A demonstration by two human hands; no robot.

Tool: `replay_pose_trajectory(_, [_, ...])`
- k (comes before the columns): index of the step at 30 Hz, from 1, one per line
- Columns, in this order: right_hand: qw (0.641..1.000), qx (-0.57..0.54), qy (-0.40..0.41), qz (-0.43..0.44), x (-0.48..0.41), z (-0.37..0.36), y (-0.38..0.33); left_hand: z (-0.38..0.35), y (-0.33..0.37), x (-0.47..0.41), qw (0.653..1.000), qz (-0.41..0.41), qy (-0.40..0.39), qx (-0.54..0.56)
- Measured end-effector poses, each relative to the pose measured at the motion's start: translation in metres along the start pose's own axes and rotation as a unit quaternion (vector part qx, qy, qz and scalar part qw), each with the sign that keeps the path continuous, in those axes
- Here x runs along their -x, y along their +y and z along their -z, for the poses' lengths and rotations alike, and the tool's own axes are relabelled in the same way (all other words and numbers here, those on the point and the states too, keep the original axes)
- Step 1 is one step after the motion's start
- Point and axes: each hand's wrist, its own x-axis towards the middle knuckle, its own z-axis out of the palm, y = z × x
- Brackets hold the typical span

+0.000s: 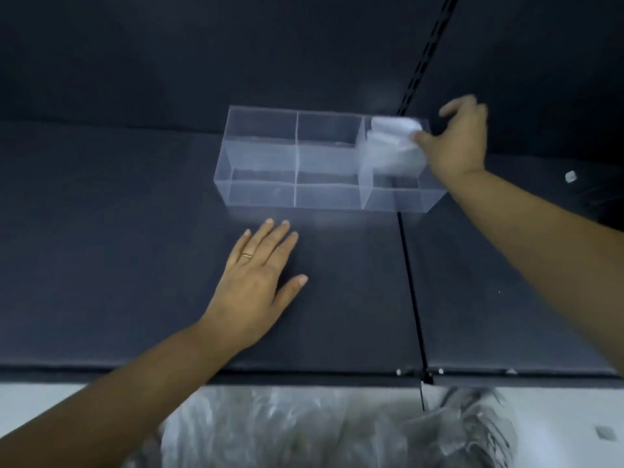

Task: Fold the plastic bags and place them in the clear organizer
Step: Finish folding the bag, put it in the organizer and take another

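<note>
A clear organizer (260,194) with several compartments stands on the dark shelf, toward the back. Folded white plastic bags (393,150) sit in its far right compartment. My right hand (456,143) reaches over the organizer's right end and pinches the top folded bag (393,125) at its right edge. Flat on the shelf in front of the organizer lies my left hand (260,282), fingers straight and spread, holding nothing. A pile of loose clear plastic bags (320,430) lies below the shelf's front edge.
The dark shelf (118,265) has a seam (410,292) running front to back under the organizer's right end. A slotted upright (429,49) rises on the back wall. A small white object (570,176) lies at the far right.
</note>
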Motion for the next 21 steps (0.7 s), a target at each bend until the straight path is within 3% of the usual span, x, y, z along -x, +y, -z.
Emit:
replay_pose_trajectory(3, [0.984, -0.071, -0.024, 0.162, 0.085, 0.016, -0.024, -0.001, -0.015, 0.037, 0.999, 0.028, -0.025, -0.038])
replay_pose_trajectory(5, [0.95, -0.107, -0.13, 0.264, 0.166, 0.024, -0.03, -0.004, -0.026, 0.06, 0.996, 0.05, -0.042, -0.057])
replay_pose_trajectory(6, [0.921, -0.119, -0.224, 0.296, 0.208, 0.027, -0.03, -0.006, -0.03, 0.07, 0.995, 0.058, -0.05, -0.068])
replay_pose_trajectory(9, [0.765, -0.069, -0.563, 0.307, 0.299, 0.019, -0.014, -0.011, -0.038, 0.087, 0.992, 0.067, -0.053, -0.098])
replay_pose_trajectory(10, [0.71, -0.008, -0.633, 0.309, 0.316, 0.012, -0.003, -0.013, -0.038, 0.088, 0.991, 0.068, -0.053, -0.103])
replay_pose_trajectory(12, [0.647, 0.136, -0.677, 0.325, 0.338, 0.0, 0.023, -0.014, -0.04, 0.088, 0.991, 0.067, -0.051, -0.105])
replay_pose_trajectory(14, [0.638, 0.231, -0.659, 0.325, 0.347, -0.005, 0.044, -0.016, -0.042, 0.088, 0.991, 0.066, -0.043, -0.104])
replay_pose_trajectory(17, [0.652, 0.279, -0.623, 0.331, 0.347, -0.004, 0.068, -0.019, -0.045, 0.089, 0.993, 0.058, -0.034, -0.1])
replay_pose_trajectory(21, [0.652, 0.264, -0.677, 0.216, 0.331, 0.002, 0.073, -0.022, -0.047, 0.09, 0.994, 0.053, -0.027, -0.093])
